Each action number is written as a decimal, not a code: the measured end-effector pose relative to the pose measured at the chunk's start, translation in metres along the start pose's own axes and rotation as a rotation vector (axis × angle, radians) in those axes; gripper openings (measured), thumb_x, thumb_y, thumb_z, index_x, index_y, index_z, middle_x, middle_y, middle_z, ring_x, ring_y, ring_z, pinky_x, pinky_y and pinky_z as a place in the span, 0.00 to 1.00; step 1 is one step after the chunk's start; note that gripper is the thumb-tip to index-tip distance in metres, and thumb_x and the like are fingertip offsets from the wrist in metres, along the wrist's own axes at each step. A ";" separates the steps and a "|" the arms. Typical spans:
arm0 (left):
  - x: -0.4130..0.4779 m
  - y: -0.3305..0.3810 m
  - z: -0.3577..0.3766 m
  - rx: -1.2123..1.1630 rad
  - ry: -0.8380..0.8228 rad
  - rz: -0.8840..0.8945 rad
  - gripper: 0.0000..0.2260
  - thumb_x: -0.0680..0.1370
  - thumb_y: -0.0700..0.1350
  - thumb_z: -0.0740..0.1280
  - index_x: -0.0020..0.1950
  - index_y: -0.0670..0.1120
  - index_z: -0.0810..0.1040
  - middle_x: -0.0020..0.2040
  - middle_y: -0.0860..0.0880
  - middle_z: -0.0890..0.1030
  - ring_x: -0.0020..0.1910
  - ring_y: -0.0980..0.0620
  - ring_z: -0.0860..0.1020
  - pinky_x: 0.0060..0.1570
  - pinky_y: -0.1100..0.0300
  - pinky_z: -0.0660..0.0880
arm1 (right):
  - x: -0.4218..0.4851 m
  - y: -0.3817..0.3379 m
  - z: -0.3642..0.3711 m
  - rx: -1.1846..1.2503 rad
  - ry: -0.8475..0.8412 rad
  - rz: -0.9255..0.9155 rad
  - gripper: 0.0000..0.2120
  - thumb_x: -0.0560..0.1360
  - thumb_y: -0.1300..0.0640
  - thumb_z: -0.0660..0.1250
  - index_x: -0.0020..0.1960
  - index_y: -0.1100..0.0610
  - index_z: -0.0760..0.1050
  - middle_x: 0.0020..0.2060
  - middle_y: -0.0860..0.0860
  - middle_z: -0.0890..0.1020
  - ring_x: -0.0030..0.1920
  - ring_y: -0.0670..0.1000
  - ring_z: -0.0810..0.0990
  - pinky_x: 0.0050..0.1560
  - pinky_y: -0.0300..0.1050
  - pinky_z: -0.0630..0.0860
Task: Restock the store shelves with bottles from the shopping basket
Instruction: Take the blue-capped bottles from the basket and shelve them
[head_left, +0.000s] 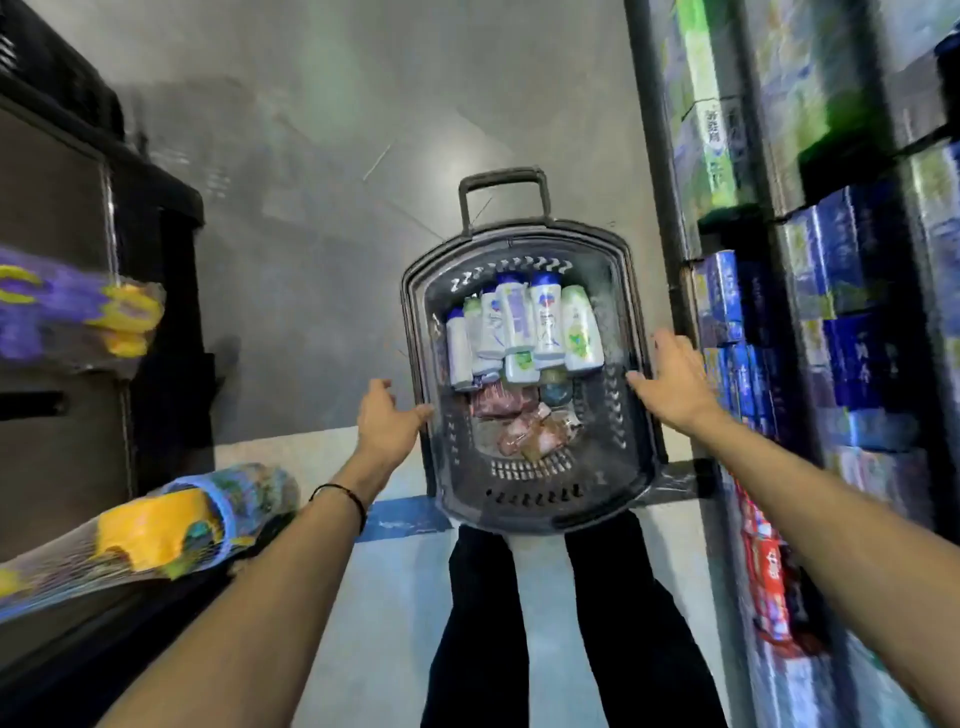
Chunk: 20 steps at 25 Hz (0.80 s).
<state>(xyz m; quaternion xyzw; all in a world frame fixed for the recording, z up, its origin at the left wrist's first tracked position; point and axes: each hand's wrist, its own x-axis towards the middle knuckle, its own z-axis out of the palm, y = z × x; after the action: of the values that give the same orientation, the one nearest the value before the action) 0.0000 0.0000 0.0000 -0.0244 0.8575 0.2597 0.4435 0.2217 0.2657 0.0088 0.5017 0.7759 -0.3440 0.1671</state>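
Note:
A dark plastic shopping basket (524, 514) with a pull handle (503, 179) stands on the aisle floor in front of my legs. Inside it lie several white bottles (545, 322) with blue and green caps, side by side at the far end, and some pinkish packets (524, 426) nearer to me. My left hand (387, 423) is open beside the basket's left rim, fingertips just at it. My right hand (672, 382) is open at the right rim, fingers spread. Neither hand holds anything.
Store shelves (831, 291) on the right are packed with blue, green and red boxes. On the left, a dark shelf unit (78, 312) carries netted bags of purple and yellow items (156, 525). The grey floor (322, 234) runs ahead down the aisle.

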 end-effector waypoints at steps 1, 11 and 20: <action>0.013 -0.009 0.010 -0.009 0.011 -0.008 0.36 0.76 0.47 0.76 0.78 0.42 0.61 0.73 0.39 0.70 0.70 0.40 0.72 0.70 0.45 0.71 | 0.012 0.010 0.015 -0.021 0.019 0.034 0.31 0.77 0.56 0.70 0.74 0.62 0.62 0.67 0.64 0.69 0.68 0.65 0.68 0.66 0.57 0.67; 0.112 -0.070 0.087 -0.098 0.117 0.087 0.30 0.73 0.52 0.78 0.68 0.44 0.68 0.63 0.44 0.79 0.60 0.44 0.79 0.65 0.44 0.76 | 0.088 0.082 0.097 0.126 0.149 0.101 0.36 0.76 0.52 0.73 0.75 0.62 0.58 0.63 0.63 0.75 0.66 0.63 0.73 0.60 0.57 0.73; 0.137 -0.075 0.105 -0.055 0.299 0.170 0.25 0.73 0.51 0.77 0.64 0.43 0.73 0.56 0.44 0.83 0.54 0.42 0.81 0.59 0.41 0.79 | 0.117 0.082 0.103 0.134 0.249 0.103 0.18 0.72 0.53 0.73 0.47 0.61 0.67 0.35 0.57 0.73 0.44 0.60 0.75 0.38 0.53 0.71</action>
<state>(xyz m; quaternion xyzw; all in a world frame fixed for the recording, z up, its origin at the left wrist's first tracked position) 0.0158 0.0096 -0.1875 -0.0022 0.9054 0.3131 0.2866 0.2342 0.2928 -0.1646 0.5896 0.7393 -0.3209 0.0530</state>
